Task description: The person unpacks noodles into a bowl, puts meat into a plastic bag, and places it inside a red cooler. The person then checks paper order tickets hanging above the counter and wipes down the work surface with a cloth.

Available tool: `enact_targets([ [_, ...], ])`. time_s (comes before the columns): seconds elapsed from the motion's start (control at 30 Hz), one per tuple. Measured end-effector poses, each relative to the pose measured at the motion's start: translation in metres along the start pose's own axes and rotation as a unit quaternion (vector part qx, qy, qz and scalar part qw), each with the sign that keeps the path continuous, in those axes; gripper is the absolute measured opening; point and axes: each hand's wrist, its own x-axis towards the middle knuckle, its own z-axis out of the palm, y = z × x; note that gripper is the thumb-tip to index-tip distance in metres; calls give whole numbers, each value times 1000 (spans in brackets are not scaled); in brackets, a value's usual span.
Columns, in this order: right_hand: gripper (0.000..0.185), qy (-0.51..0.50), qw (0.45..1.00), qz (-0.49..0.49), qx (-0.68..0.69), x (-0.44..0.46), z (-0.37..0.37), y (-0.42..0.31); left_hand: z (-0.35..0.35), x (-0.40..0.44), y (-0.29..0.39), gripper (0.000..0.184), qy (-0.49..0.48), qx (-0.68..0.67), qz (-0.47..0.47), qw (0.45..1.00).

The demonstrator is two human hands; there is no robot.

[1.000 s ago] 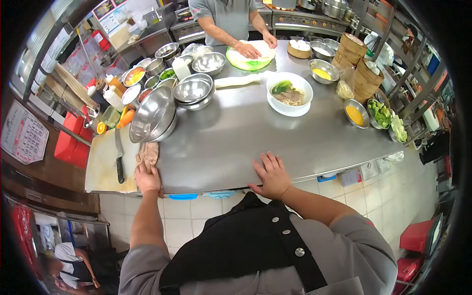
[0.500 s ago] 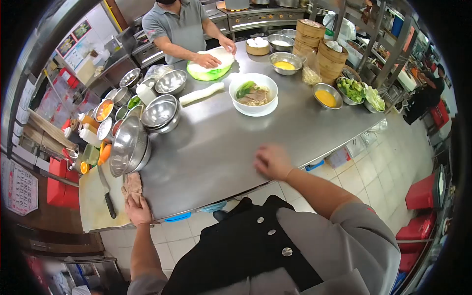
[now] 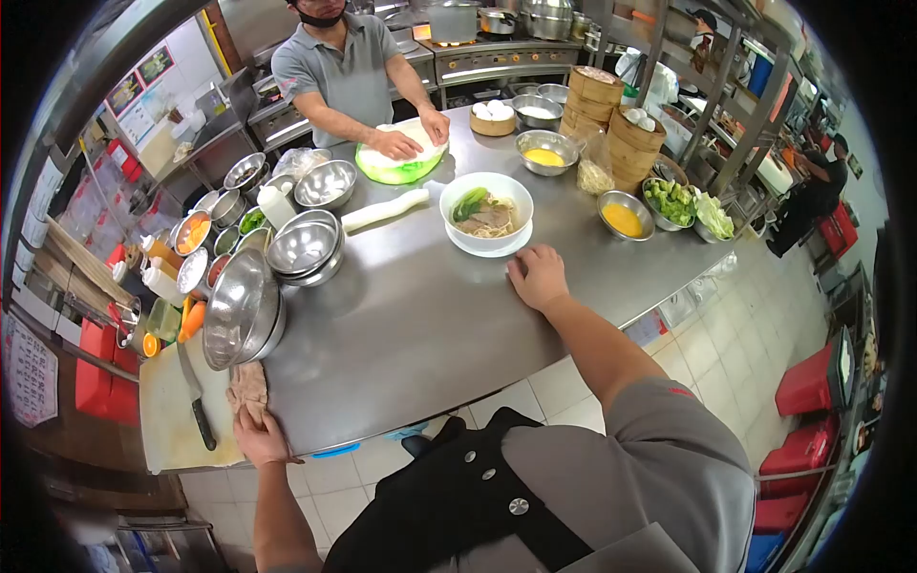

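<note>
At the table's left front edge, my left hand [image 3: 260, 439] rests on a crumpled pinkish-brown cloth [image 3: 248, 387], beside the cutting board [image 3: 158, 420]. A knife with a black handle [image 3: 202, 424] lies on the board. My right hand [image 3: 538, 275] is by the near right rim of the saucer [image 3: 492, 251], its fingers curled; whether it touches the saucer or grips anything is hard to tell. On that saucer stands a white bowl [image 3: 447, 202] of noodles, sliced meat and greens. A long white dough roll [image 3: 385, 210] lies to the bowl's left.
Across the steel table [image 3: 411, 334], a co-worker [image 3: 339, 81] presses both hands on dough over a green sheet. Metal bowls [image 3: 239, 310] and bottles line the left. Bamboo steamers [image 3: 635, 153], egg-yellow bowls and greens [image 3: 671, 201] stand right.
My right hand has moved forward over the table to beside the saucer. My left hand remains at the cloth. The camera view has shifted.
</note>
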Motion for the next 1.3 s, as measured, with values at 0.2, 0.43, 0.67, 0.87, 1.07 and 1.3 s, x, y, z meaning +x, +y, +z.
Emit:
enact_targets([
  [0.2, 33, -9, 1000, -17, -23, -3, -2, -4, 0, -1, -3, 51, 7, -10, 8, 1000],
  [0.43, 33, -23, 998, -53, 24, -9, -10, 16, 0, -3, -1, 51, 5, 1, 6, 1000],
  [0.67, 34, 46, 997, 43, -38, -67, -65, 83, 1, 0, -4, 51, 6, 3, 10, 1000],
  [0.87, 32, 27, 995, 70, -63, -62, -69, 73, 3, 2, -7, 52, 6, 33, 13, 999],
  [1.07, 32, 22, 996, 60, -63, -62, -67, 79, 0, 1, -1, 52, 5, 24, -13, 1000],
  [1.3, 31, 16, 995, 72, -74, -63, -68, 78, 1, 2, -1, 51, 6, 18, -14, 1000],
])
